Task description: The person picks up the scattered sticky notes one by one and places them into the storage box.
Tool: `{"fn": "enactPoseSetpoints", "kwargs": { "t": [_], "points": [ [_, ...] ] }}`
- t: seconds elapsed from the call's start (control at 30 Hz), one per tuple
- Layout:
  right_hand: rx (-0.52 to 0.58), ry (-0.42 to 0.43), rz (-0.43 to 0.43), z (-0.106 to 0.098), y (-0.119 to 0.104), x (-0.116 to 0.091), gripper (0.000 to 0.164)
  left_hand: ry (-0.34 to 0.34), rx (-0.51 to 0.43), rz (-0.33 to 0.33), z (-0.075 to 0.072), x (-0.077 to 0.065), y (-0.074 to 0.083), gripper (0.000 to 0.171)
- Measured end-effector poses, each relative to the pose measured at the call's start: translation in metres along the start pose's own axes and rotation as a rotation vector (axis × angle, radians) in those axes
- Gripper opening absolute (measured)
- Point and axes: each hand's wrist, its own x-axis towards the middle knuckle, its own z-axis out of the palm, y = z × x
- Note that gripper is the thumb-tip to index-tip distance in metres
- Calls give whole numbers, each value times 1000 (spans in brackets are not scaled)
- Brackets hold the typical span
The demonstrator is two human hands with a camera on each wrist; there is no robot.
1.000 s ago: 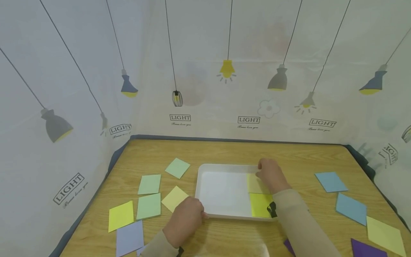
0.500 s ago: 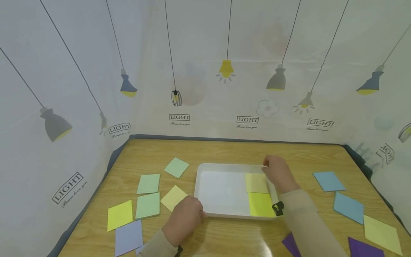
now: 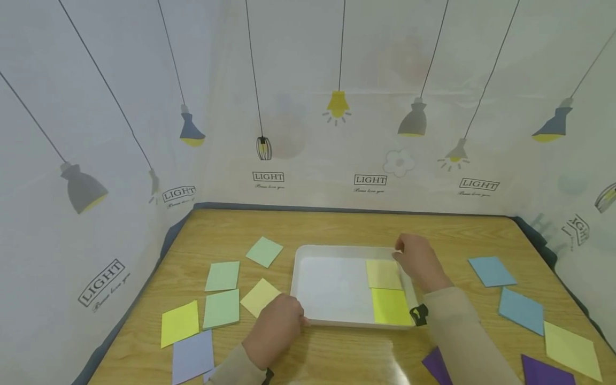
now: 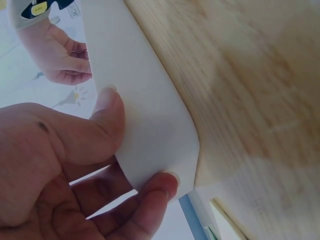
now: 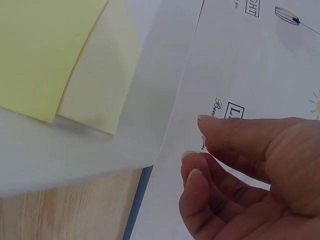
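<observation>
"As you face the table (image 3: pixel 346 354), where's your tray (image 3: pixel 332 289)?"
"At its middle; your left hand (image 3: pixel 276 324) pinches the tray's near left corner."
"Your right hand (image 3: pixel 420 260)?"
"Loosely curled, empty, by the far right corner."
"Inside?"
"A yellow note (image 3: pixel 392 307), a paler note (image 3: pixel 383 274) behind it."

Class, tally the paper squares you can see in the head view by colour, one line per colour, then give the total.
Light green squares: 3
Pale yellow squares: 3
Bright yellow squares: 2
Lavender squares: 2, one barely showing
Blue squares: 2
Dark purple squares: 2
Total visible: 14
</observation>
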Motion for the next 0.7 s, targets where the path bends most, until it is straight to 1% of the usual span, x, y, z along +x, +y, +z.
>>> {"fn": "enactPoseSetpoints", "kwargs": {
  "t": [0.23,0.33,0.43,0.57,0.7],
  "points": [
    [17,10,5,-3,3,-8,19,14,27,11,5,1,-2,23],
    [18,15,12,-4,5,-13,19,12,24,8,4,0,-2,23],
    [17,25,-14,-5,10,-17,18,11,18,2,3,0,-1,23],
    [19,35,-26,-7,15,-24,20,15,14,2,4,1,-2,23],
    [15,41,-13,-10,20,-31,22,11,5,-1,5,2,-2,23]
  ]
}}
